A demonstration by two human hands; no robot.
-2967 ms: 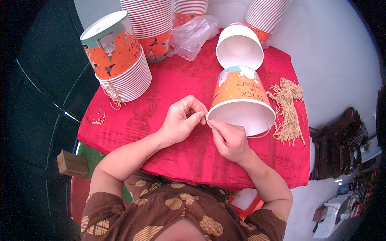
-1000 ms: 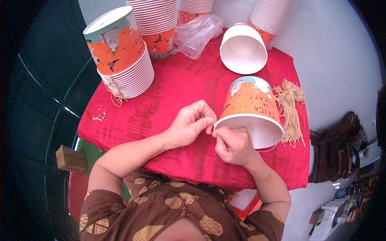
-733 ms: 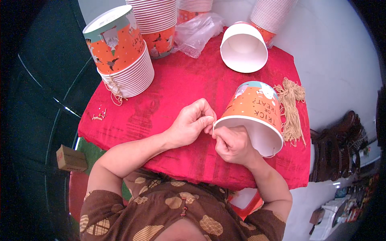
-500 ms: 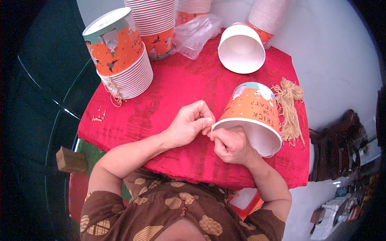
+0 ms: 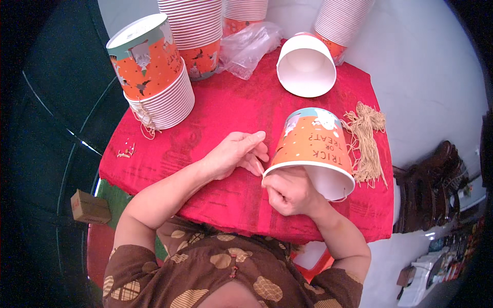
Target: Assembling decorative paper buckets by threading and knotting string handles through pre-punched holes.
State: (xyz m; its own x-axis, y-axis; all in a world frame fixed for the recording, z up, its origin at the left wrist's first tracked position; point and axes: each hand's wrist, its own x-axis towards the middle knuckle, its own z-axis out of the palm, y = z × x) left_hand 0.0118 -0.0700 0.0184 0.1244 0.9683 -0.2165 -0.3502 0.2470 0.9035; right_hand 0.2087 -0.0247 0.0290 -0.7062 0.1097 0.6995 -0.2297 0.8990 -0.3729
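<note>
Orange paper bucket point(image 5: 314, 143) lies on its side on the red-draped worktop point(image 5: 221, 110), at one o'clock from the right hand point(image 5: 290, 191), mouth facing the wearer. That hand's grip is closed on the rim's nine o'clock edge; whether anything else is pinched there, I cannot tell. The left hand point(image 5: 237, 154) is open just beside it. Best to brace that edge without creasing it, and avoid snagging the twine bundle point(image 5: 367, 146) at the bucket's three o'clock.

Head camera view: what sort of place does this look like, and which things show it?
Probably a room, perhaps in a home, used for small handwork: stacks of orange buckets and a bundle of tan string lie within reach on a red-covered table, with dark brown furniture beyond.
</note>
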